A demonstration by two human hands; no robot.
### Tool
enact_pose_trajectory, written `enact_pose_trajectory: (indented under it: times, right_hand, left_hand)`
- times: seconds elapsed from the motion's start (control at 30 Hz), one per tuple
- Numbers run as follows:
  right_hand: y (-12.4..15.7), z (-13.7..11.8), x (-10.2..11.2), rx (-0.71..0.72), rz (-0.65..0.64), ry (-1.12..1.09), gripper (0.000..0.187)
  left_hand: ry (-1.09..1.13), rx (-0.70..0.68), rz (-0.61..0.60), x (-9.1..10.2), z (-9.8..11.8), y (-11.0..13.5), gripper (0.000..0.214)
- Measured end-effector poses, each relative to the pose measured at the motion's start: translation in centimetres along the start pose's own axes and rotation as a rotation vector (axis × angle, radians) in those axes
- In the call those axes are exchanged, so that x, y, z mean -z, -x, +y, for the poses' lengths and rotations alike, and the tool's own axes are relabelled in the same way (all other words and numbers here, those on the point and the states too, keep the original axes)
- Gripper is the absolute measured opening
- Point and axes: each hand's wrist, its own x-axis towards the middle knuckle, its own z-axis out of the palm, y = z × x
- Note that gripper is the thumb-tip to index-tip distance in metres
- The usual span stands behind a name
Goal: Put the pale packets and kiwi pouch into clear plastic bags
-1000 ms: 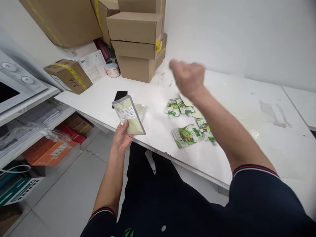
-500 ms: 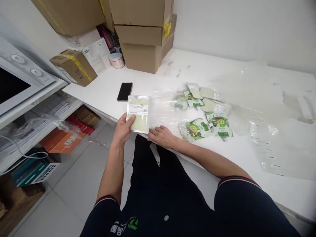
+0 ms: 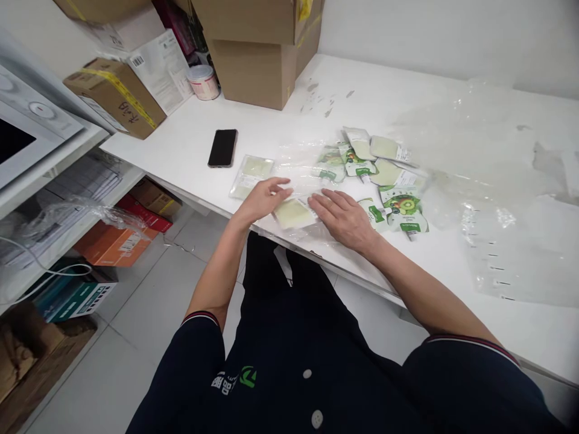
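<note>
My left hand (image 3: 265, 199) lies with fingers stretched out on a pale green flat pouch (image 3: 293, 213) near the front edge of the white table (image 3: 190, 144). My right hand (image 3: 341, 216) rests flat beside it, fingers spread, touching the pouch's right side over a clear plastic bag (image 3: 307, 166). Another pale green pouch (image 3: 251, 175) lies just left of my left hand. Several green spouted fruit pouches (image 3: 400, 208) lie scattered to the right of my right hand.
A black phone (image 3: 223, 147) lies on the table to the left. Cardboard boxes (image 3: 253, 66) and a tape roll (image 3: 203, 81) stand at the back. A large clear plastic sheet (image 3: 506, 241) covers the table's right side. Shelves with boxes (image 3: 108, 244) stand on the left.
My left hand has lowered the pale pouch from upright in the air onto the table. My right hand came down from the air and now lies flat beside it.
</note>
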Motion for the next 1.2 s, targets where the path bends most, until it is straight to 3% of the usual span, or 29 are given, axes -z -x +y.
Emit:
enact_pose_trajectory:
  times: [0.07,0.1,0.2,0.37,0.47,0.6,0.8,0.93,1.07,1.2]
  right_hand:
    - [0.4,-0.1,-0.4,-0.132,0.02,-0.003,0.056]
    - [0.5,-0.3,-0.5,-0.189,0.033,0.002,0.056]
    - [0.3,-1.1,-0.6,-0.256,0.06,0.031,0.056]
    - [-1.4,-3.5,-2.4,-0.145,0.058,0.064,0.056]
    - [-1.8,-4.7,-4.1,-0.074,0.016,0.094,0.055]
    - [-1.5,-5.1,-5.0,-0.017,-0.03,0.12,0.054]
    - [-0.8,-3.2,-2.9,0.05,-0.161,-0.075,0.084]
    - [1.1,-1.1,-0.9,0.126,-0.23,-0.311,0.097]
    - [2.6,0.0,1.2,0.102,-0.126,-0.449,0.055]
    - [0.9,1.4,3.2,-0.042,-0.082,-0.509,0.044]
  left_hand:
    - [-0.154,-0.1,0.196,0.4,-0.5,0.9,0.038]
    - [-0.22,-0.133,0.239,0.7,-1.0,1.8,0.036]
    - [-0.418,-0.186,0.22,1.1,-3.0,5.6,0.045]
    - [-0.713,-0.302,0.241,-0.3,-7.3,10.5,0.064]
    - [-0.795,-0.432,0.277,-0.8,-9.5,10.7,0.06]
    - [-0.848,-0.57,0.281,0.0,-10.9,9.1,0.049]
    - [-0.833,-0.771,0.177,1.8,-10.2,6.8,0.023]
    - [-0.6,-0.847,0.157,1.5,-8.3,6.8,0.018]
    - [-0.392,-0.799,0.228,0.5,-6.1,6.9,0.018]
    - [-0.33,-0.548,0.419,-0.4,-4.5,4.9,0.023]
